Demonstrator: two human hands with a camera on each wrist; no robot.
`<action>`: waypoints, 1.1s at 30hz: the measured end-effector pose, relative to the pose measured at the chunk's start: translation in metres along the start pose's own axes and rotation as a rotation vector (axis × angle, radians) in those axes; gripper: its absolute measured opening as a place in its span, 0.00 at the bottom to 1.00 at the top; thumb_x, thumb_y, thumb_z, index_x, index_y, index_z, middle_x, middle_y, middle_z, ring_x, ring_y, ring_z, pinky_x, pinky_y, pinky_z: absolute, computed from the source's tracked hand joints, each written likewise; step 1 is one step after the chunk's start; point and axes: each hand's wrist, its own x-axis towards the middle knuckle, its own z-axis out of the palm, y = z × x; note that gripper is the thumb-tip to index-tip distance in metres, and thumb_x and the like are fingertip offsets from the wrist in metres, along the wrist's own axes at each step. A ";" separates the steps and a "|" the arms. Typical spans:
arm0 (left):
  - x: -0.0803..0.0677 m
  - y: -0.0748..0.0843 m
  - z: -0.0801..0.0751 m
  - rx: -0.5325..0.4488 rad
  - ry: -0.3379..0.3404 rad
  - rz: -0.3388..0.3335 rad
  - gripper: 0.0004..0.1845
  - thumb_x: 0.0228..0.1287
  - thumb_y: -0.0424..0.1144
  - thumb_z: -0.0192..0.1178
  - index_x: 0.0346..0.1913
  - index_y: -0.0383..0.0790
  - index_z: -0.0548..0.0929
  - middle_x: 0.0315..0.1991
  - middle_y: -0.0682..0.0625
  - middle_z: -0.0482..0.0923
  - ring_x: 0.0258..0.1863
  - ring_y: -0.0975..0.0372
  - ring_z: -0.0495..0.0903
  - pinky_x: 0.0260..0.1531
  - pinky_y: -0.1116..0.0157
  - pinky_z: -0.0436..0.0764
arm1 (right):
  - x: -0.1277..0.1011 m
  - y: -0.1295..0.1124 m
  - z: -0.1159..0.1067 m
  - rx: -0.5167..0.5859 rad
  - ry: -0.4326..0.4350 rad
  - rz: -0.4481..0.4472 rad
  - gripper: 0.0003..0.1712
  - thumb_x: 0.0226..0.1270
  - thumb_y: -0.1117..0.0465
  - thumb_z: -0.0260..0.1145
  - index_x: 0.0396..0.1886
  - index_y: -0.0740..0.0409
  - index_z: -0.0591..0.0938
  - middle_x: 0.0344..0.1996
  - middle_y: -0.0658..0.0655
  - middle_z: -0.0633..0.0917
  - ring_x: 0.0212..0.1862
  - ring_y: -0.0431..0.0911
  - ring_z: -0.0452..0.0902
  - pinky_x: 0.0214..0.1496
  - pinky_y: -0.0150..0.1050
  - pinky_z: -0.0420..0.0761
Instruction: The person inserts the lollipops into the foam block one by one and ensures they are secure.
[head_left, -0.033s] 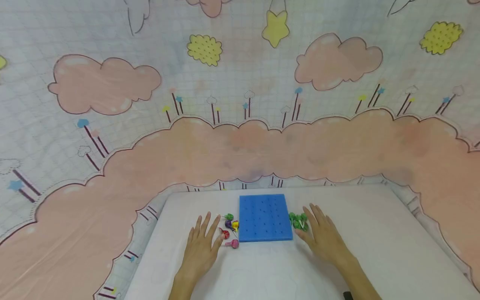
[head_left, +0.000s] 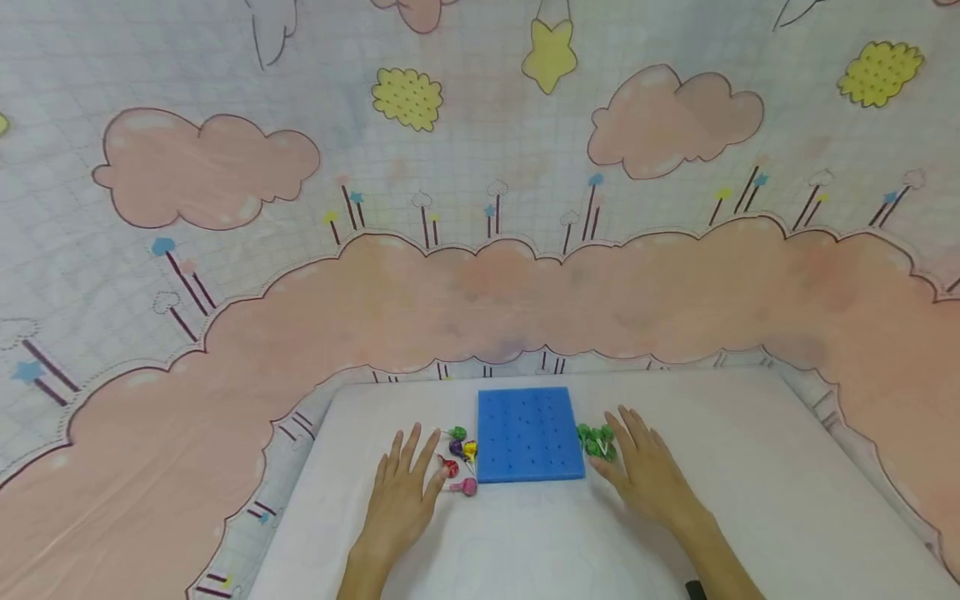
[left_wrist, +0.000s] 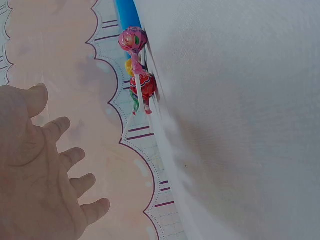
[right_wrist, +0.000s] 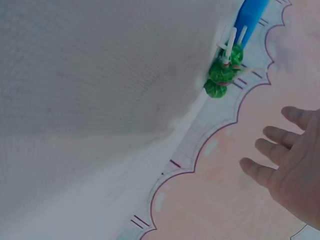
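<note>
Hardly anything differs between the two moments. The whole head view sits a touch higher than before, so the blue peg board (head_left: pixel 531 434) and the printed backdrop (head_left: pixel 480 275) appear nudged up and slightly left. That looks like a tiny shift of the head camera; neither hand nor any lollipop changes place on the table.

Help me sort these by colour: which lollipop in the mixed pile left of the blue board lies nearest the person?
The pink lollipop. It lies at the pile's near end, beside the left hand and past the red one; the green lollipop lies farthest.
</note>
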 end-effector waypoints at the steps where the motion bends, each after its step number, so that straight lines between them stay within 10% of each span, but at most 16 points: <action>1: 0.000 0.000 0.000 0.001 0.001 -0.001 0.32 0.81 0.52 0.53 0.82 0.48 0.63 0.82 0.38 0.54 0.81 0.37 0.48 0.74 0.31 0.52 | 0.001 0.000 0.000 -0.003 -0.002 -0.001 0.47 0.78 0.37 0.59 0.82 0.61 0.60 0.80 0.70 0.59 0.80 0.66 0.52 0.76 0.70 0.58; 19: 0.004 0.002 0.007 -0.058 -0.003 0.056 0.32 0.80 0.53 0.54 0.81 0.49 0.64 0.82 0.39 0.55 0.80 0.36 0.50 0.72 0.30 0.54 | 0.037 0.019 -0.003 0.037 -0.097 0.189 0.18 0.77 0.60 0.64 0.60 0.63 0.84 0.53 0.66 0.86 0.56 0.65 0.83 0.57 0.62 0.83; 33: 0.011 0.022 0.015 -0.034 -0.212 0.170 0.30 0.81 0.50 0.55 0.79 0.45 0.69 0.81 0.42 0.59 0.82 0.40 0.49 0.75 0.33 0.55 | 0.075 0.028 0.004 0.046 -0.245 0.281 0.12 0.73 0.64 0.65 0.51 0.61 0.89 0.45 0.63 0.88 0.47 0.57 0.84 0.50 0.56 0.86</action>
